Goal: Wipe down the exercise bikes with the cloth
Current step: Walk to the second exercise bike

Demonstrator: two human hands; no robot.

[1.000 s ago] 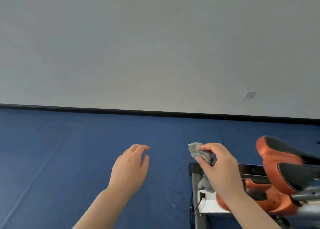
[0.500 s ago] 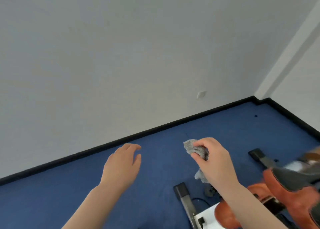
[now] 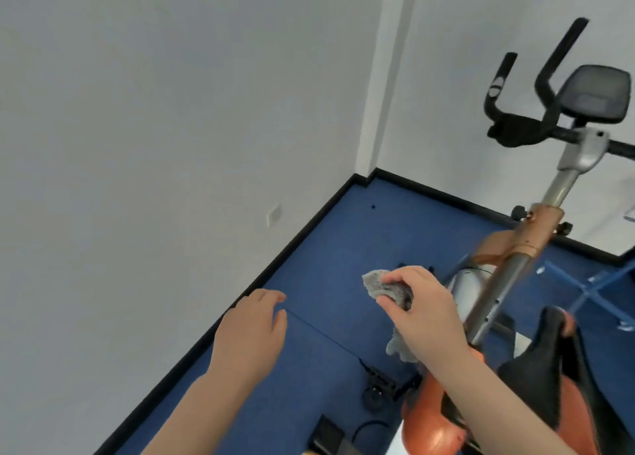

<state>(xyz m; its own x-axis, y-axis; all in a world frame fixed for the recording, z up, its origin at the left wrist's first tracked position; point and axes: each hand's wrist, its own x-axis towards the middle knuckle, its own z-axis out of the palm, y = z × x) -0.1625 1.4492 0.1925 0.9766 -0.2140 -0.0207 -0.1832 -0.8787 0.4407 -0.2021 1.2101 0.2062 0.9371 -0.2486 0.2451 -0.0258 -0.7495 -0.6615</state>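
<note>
The view has swung to the right over the last second. A second ago only a bare wall, the blue floor and the back end of the bike showed; now the room's corner and the whole front of the exercise bike (image 3: 508,283) are in sight. The hands themselves have hardly shifted against each other.

On the left, the left hand (image 3: 249,337) hangs over the floor (image 3: 326,248) near the black skirting along the wall, fingers loosely spread and slightly curled, holding nothing and touching nothing.

Further right, the right hand (image 3: 424,313) is closed around the grey cloth (image 3: 383,286), bunched between thumb and fingers, one tail hanging below the palm. Hand and cloth sit just beside the bike's slanted silver post (image 3: 494,307); whether the cloth touches it I cannot tell.

On the right stand the orange frame, the black saddle (image 3: 549,368) low down, and higher up the black handlebars (image 3: 525,124) and the console (image 3: 594,93).

In my judgement the turn has brought the wiping surfaces within reach. No wiping stroke shows yet, so the post beside the cloth looks like the likely place to begin.
</note>
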